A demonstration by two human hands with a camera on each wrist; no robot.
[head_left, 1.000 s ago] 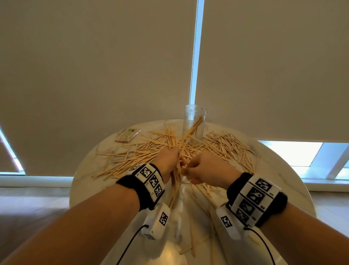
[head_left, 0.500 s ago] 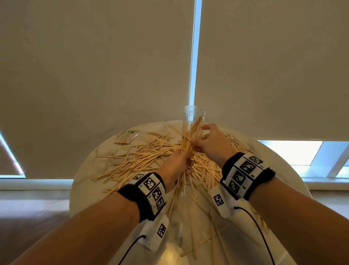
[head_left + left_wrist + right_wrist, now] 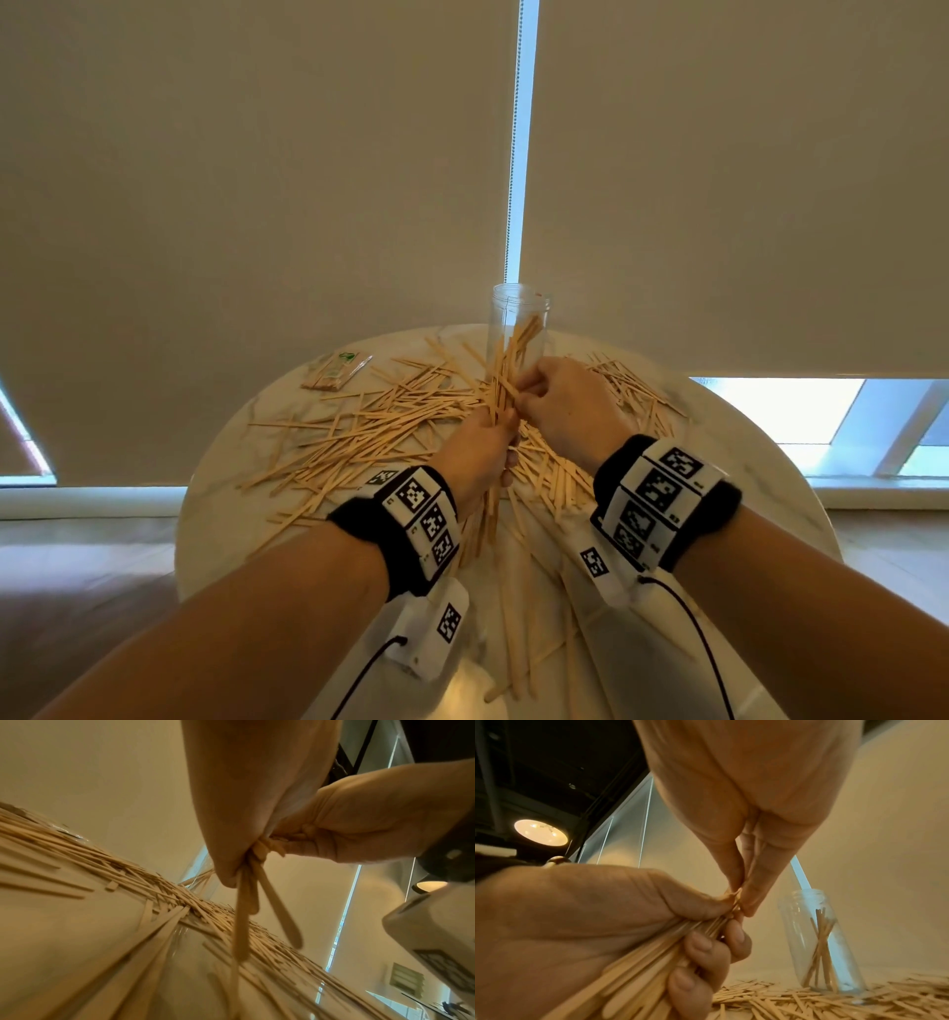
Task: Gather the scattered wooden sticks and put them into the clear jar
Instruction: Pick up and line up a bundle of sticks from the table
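Wristbands with black-and-white markers fill the lower part of the head view, and just beyond them both hands meet at the middle of the frame. The left hand (image 3: pixel 480 452) curls its fingers (image 3: pixel 700 959) round a bundle of sticks (image 3: pixel 500 380) that fans out toward the jar. The right hand (image 3: pixel 560 406), which half a second ago reached further up by the jar's wall, has drawn back to the bundle, and its fingers (image 3: pixel 746 898), pressed together, pinch the sticks' upper ends beside the left thumb. That probably means another stick is being added or the bundle squared up before it goes in, so the load is not yet ready to drop.

Beneath the hands the round pale tabletop (image 3: pixel 246 483) carries most of the wooden sticks (image 3: pixel 369 426), scattered across its middle and right. A small wrapped packet (image 3: pixel 336 371) lies at the upper left of the tabletop. At the far edge stands the clear jar (image 3: pixel 519 329), upright, with only a few sticks leaning inside it. Behind it hang beige roller blinds (image 3: pixel 257 180), with a bright slit between them and daylight low at the right.
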